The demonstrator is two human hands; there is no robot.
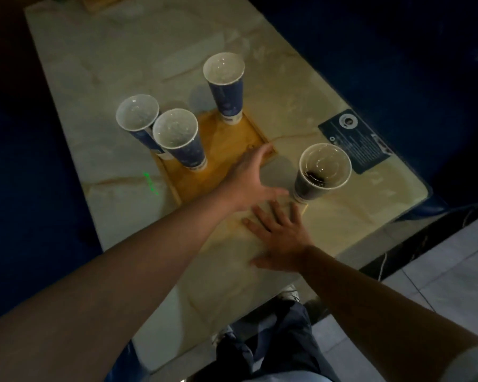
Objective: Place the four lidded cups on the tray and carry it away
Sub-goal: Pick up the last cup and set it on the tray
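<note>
A wooden tray point(226, 139) lies on the marble table point(108, 64). Several blue paper cups with clear lids stand at its corners: one at the far left point(137, 117), one beside it point(177, 136), one at the far edge point(224, 78), and one with dark drink at the near right corner point(322, 172). My left hand point(249, 180) hovers over the tray's right part with fingers spread, holding nothing. My right hand point(282, 238) lies flat with straight fingers at the tray's near edge, just below the dark-drink cup.
A dark printed card point(353, 139) lies on the table at the right. Dark blue seating surrounds the table on both sides. Tiled floor point(439, 271) shows at the lower right, and my legs stand at the table's near end.
</note>
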